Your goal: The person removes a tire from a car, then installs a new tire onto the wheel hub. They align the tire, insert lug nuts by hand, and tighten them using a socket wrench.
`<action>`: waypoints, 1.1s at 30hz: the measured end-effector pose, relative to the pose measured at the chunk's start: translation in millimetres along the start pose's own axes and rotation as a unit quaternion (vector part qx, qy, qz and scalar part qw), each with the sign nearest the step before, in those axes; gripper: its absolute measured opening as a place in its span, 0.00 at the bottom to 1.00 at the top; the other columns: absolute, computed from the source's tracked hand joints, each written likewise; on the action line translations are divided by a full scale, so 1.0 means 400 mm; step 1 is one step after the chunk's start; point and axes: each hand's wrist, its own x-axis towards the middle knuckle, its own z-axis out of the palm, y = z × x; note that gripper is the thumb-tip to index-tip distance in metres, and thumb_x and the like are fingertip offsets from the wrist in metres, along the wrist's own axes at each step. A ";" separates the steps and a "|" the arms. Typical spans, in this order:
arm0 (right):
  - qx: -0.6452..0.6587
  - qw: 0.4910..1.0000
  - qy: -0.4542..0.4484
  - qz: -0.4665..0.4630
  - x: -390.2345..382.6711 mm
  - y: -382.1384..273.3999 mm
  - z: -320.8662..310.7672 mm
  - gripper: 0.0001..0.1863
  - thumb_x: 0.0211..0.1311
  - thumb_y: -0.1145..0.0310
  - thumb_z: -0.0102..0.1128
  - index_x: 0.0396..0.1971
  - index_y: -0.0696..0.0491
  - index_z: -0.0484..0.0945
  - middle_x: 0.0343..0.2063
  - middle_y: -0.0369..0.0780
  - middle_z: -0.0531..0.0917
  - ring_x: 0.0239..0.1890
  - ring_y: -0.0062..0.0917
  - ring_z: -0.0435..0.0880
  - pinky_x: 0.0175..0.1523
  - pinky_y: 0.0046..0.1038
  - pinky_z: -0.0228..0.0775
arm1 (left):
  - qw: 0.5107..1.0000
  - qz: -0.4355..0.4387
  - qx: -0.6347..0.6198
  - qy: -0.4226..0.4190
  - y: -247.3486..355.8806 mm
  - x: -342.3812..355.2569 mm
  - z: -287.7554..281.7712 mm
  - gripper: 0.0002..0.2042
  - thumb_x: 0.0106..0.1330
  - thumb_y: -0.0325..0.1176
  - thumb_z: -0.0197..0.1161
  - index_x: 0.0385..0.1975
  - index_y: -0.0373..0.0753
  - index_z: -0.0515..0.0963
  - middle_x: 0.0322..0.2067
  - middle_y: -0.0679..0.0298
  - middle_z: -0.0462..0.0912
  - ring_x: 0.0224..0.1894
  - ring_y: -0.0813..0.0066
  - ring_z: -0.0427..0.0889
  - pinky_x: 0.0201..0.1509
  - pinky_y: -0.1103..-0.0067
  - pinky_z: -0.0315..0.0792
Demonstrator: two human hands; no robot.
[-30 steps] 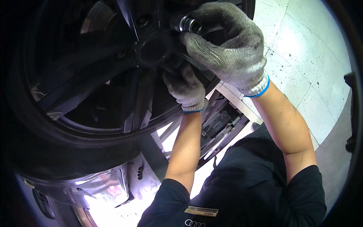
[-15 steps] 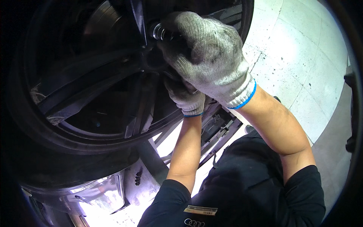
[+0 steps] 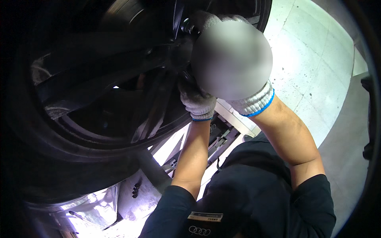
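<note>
A large dark spoked car wheel (image 3: 145, 51) fills the upper left. My right hand (image 3: 260, 97), in a grey-white knit glove with a blue cuff, is at the right of its hub; a round blur hides most of the hand. Beside its fingers shows a shiny metal cylinder (image 3: 185, 26), like a socket, pointing at the hub area. My left hand (image 3: 198, 105), gloved alike, sits lower, against the spokes, its fingers curled into the dark. Both hands appear closed around something dark that I cannot make out.
Below the wheel are a glossy curved car body panel (image 3: 93, 202) and a pale panel with dark clips (image 3: 137, 190). Dark metal lift or frame parts (image 3: 218, 139) lie beyond my left forearm. Light floor tiles (image 3: 313, 59) spread at the right.
The view has shifted slightly, so the wheel hub and metal cylinder sit farther right and higher. A blur now covers my right hand. Both hands stay at the hub.
</note>
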 end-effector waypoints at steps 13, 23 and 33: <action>-0.022 0.993 -0.062 0.094 0.094 -0.024 -0.005 0.14 0.61 0.63 0.74 0.43 0.53 0.84 0.33 0.44 0.87 0.35 0.41 0.87 0.41 0.40 0.80 | 0.967 -0.079 -0.242 0.031 0.152 0.108 -0.113 0.39 0.73 0.58 0.60 0.58 0.17 0.70 0.51 0.33 0.82 0.51 0.34 0.84 0.55 0.59 0.80; -0.002 0.969 -0.171 0.181 0.119 -0.042 -0.018 0.15 0.69 0.57 0.67 0.38 0.55 0.83 0.28 0.47 0.85 0.32 0.45 0.87 0.36 0.44 0.79 | 0.977 -0.070 -0.202 0.016 0.143 0.101 -0.109 0.37 0.72 0.57 0.61 0.57 0.18 0.71 0.49 0.34 0.83 0.48 0.34 0.85 0.51 0.60 0.81; 0.190 0.761 -0.230 0.576 0.144 -0.045 -0.016 0.34 0.74 0.40 0.51 0.51 0.60 0.82 0.40 0.56 0.86 0.48 0.51 0.86 0.56 0.44 0.76 | 0.958 -0.093 -0.270 0.029 0.169 0.123 -0.130 0.37 0.72 0.58 0.62 0.58 0.22 0.73 0.49 0.35 0.84 0.48 0.35 0.85 0.49 0.60 0.82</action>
